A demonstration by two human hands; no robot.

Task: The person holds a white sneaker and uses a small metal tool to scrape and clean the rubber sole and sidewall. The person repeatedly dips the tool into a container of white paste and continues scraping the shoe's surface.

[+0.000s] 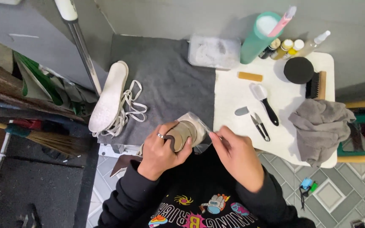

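Observation:
My left hand (160,148), with a ring on one finger, grips a beige shoe (185,131) held close to my body at the table's front edge. My right hand (235,153) pinches a thin clear plastic wrap (202,123) that lies over the shoe's toe. What else the right fingers hold is hidden. A white insole (108,97) and loose white laces (129,107) lie on the grey mat (165,80) to the left.
A white board (237,97) carries a small brush (265,101), snips (260,126), a grey scraper (241,111), a black round sponge (298,69), a bristle brush (317,85), a grey cloth (320,126), small bottles (286,47), a green canister (256,39). A clear tub (214,51) stands behind. A broom (43,139) lies left.

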